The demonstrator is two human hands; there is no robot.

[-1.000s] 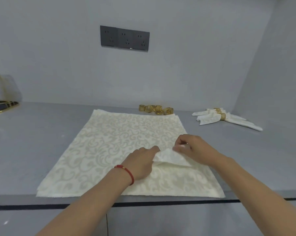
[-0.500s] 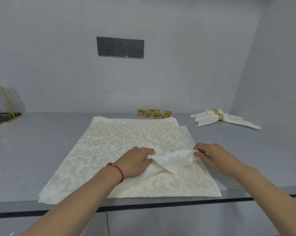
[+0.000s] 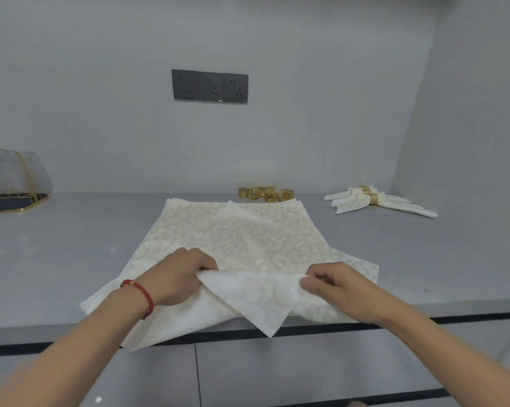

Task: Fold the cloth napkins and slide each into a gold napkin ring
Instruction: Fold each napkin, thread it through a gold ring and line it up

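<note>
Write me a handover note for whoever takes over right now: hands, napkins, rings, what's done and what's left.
Left hand: fingers pinch the top napkin at its left fold.
Right hand: pinches the same napkin at the right fold; a folded corner hangs over the counter edge.
Napkin stack: flat underneath, mid-counter.
Loose gold napkin rings: clustered behind the stack by the wall.
Done: finished napkins, ringed in gold, lie at back right.
Left: finish folding this napkin, slide it into a ring, then repeat for the rest of the stack.
</note>
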